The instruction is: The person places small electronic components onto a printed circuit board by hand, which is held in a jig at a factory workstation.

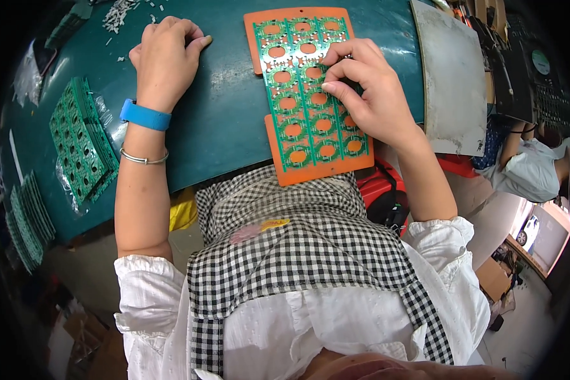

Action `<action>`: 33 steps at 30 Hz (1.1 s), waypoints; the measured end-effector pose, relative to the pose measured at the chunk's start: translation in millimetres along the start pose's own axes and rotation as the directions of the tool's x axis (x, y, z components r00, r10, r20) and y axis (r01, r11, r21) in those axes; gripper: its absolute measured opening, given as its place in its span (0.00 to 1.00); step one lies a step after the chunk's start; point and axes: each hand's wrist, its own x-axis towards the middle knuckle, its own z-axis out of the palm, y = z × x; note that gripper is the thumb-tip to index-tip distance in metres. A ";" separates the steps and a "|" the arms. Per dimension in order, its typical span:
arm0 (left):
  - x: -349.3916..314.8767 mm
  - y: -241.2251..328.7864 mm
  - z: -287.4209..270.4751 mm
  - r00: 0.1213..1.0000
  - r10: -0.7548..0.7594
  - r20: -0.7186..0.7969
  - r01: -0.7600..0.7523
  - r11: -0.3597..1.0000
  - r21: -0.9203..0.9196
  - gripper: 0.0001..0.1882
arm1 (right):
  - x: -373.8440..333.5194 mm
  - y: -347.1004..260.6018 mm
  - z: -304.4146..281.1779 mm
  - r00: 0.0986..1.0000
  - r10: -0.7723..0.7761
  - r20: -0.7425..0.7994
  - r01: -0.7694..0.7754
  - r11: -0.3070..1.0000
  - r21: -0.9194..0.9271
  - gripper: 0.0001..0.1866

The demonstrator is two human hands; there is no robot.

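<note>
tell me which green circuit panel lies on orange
The green panel beneath the right hand: it lies on an orange board, while the other green panels are bunched at the picture's left.

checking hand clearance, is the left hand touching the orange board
Apart: the head view shows a stretch of teal tabletop between the left hand and the orange board.

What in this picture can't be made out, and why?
Head view:
Whatever the left hand may hold: hidden by its own back.
Whether the right hand pinches a part: too small.
Board beneath that hand: partly covered.
White pile: cut by top edge.
</note>
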 end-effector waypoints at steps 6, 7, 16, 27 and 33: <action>-1.3 4.8 -3.0 0.999 0.018 -0.047 -0.028 0.976 -0.217 0.05 | -1.1 1.9 4.7 0.999 -0.022 -0.032 0.020 0.998 -0.055 0.06; -1.7 7.4 -4.3 0.999 0.021 -0.045 -0.030 0.975 -0.219 0.05 | -1.8 2.6 5.1 0.999 -0.018 -0.033 0.017 0.998 -0.056 0.06; -3.9 17.0 -2.1 0.986 -0.042 -0.163 -0.043 0.872 -0.488 0.07 | -2.1 6.5 11.1 0.995 -0.041 -0.086 0.036 0.998 -0.061 0.07; -21.3 61.0 -25.4 0.986 0.002 0.165 0.146 0.456 -0.878 0.12 | 1.6 2.8 -0.9 0.993 -0.111 -0.027 0.111 0.994 -0.008 0.08; -29.0 86.1 -29.9 0.986 0.024 0.165 0.147 0.349 -0.926 0.19 | 16.8 -23.4 -4.3 0.986 0.038 -0.160 -0.001 0.974 0.225 0.08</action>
